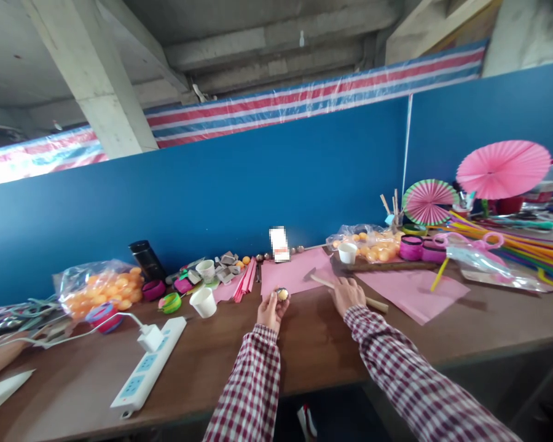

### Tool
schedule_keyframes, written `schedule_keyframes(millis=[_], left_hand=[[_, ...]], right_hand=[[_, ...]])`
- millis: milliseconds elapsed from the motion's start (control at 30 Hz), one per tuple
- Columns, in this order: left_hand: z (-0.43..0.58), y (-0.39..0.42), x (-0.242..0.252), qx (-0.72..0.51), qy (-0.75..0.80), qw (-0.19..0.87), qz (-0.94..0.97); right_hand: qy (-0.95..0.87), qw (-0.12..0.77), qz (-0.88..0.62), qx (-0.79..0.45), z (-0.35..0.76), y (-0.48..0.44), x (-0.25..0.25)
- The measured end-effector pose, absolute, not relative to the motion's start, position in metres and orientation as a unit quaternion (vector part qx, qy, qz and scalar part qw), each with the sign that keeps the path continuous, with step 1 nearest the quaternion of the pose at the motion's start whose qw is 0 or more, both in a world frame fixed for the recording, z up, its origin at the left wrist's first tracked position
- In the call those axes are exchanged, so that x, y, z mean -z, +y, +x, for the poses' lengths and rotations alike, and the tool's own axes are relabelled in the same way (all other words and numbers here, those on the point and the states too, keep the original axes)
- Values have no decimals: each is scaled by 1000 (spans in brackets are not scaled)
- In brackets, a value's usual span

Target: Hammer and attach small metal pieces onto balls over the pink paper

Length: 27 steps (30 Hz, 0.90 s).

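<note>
So, open tabletop (313, 350) near the front edge, clutter along the wall.
Left hand (270, 310) pinches a small orange ball (282, 294); right hand (348, 295) lies on a hammer (376, 302), grip unclear.

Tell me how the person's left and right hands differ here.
The left hand pinches a small ball in its fingertips; the right hand lies palm down across a wooden handle. The left grip is plainly shut; whether the right one closes on the handle cannot be told. Both come out of red-checked sleeves over the brown table.
</note>
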<state>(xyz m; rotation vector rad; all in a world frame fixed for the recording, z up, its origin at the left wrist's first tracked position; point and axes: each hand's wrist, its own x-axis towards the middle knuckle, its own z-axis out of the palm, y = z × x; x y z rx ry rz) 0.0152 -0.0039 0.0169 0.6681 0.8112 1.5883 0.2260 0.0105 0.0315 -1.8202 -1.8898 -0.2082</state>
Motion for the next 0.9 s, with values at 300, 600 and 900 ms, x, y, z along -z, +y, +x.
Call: schedule_keyframes(millis=[300,600,900], left_hand=[[19,-5,-11,-655,432,457,419],[16,2,-1,-660,439,420,442],[16,7,2,-665,470,401,419]], right_hand=[[-685,231,-686,86,227,14,-23],[-749,305,-572,137,203,-9,-43],[-737,346,-564,141,205,-13,-45]])
